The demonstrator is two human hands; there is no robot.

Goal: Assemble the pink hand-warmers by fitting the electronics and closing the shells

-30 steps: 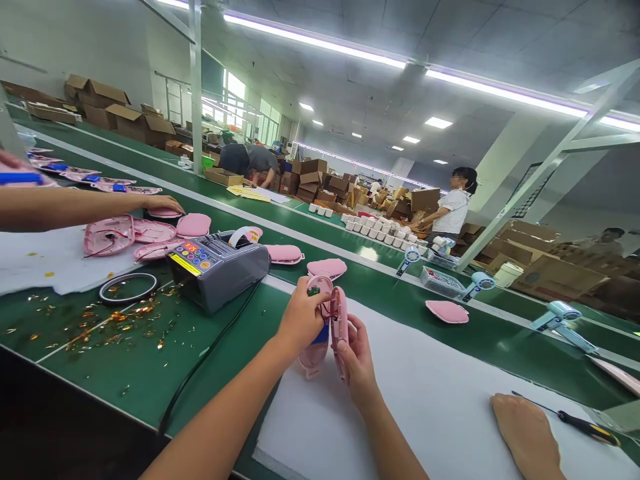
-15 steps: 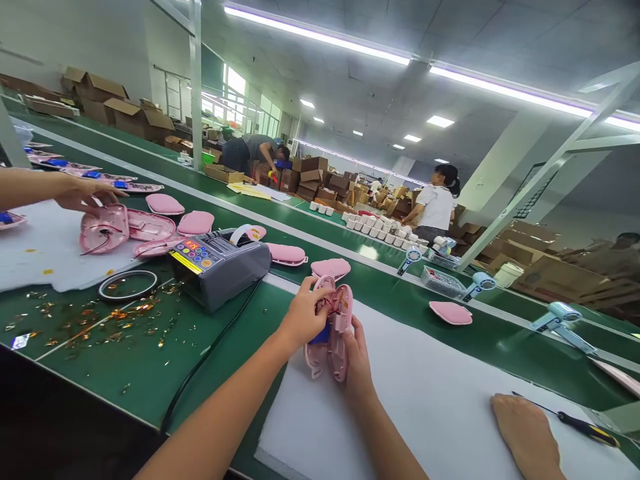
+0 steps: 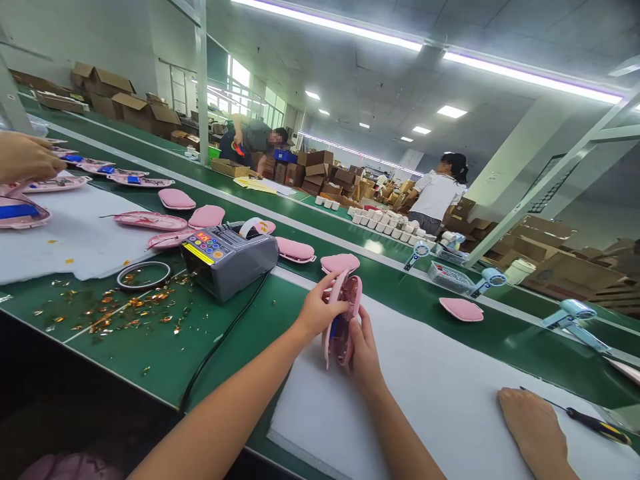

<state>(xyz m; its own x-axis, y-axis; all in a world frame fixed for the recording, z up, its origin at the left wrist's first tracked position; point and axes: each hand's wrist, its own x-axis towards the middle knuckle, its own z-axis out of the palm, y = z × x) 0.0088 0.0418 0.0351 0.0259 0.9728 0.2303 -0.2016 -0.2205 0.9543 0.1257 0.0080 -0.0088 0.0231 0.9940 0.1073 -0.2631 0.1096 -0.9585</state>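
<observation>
My left hand (image 3: pixel 319 311) grips one half of a pink plastic casing (image 3: pixel 355 293), its thumb over the opening. Around the other half, my right hand (image 3: pixel 366 343) is closed from the right. The two halves stand on edge, partly folded together with a narrow gap between them. Inside the gap a blue part shows, but the rest is too dark to make out. Below the casing lies a white foam sheet (image 3: pixel 395 400). Just behind it, a closed pink casing (image 3: pixel 341 263) rests on the green bench.
A grey tape dispenser (image 3: pixel 235 263) with a black cable stands left, near a tape ring (image 3: pixel 144 275) and scattered orange scraps. Another person's hand (image 3: pixel 30 159) works over pink shells at far left. A further person's hand (image 3: pixel 535 423) rests beside a screwdriver (image 3: pixel 597 425).
My hands have brought the two casing halves closer together, covering more of the inside. At the left, the other person's hand has moved left with an open shell.
</observation>
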